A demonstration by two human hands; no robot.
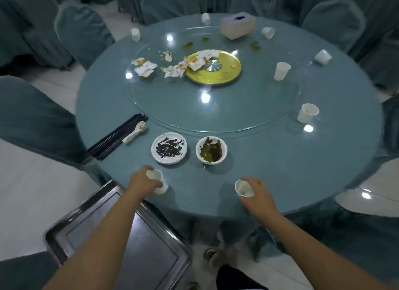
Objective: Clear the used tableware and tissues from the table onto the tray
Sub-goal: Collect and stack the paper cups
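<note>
My left hand (143,179) grips a white paper cup (158,179) near the table's front edge, above the steel tray (90,229) at the lower left. My right hand (258,192) grips another white paper cup (244,188), tilted with its mouth toward me. Beyond the hands stand a small plate with dark sauce (169,148) and a bowl with green leftovers (211,150). Black chopsticks (116,136) and a white spoon (135,132) lie at the left. Crumpled stained tissues (145,67) lie on the glass turntable (216,108).
Several more paper cups stand or lie around the table rim, for example one cup (281,71) and another cup (307,112). A tissue box (237,27) sits at the far side. A gold disc (224,70) marks the centre. Covered chairs (82,31) ring the table.
</note>
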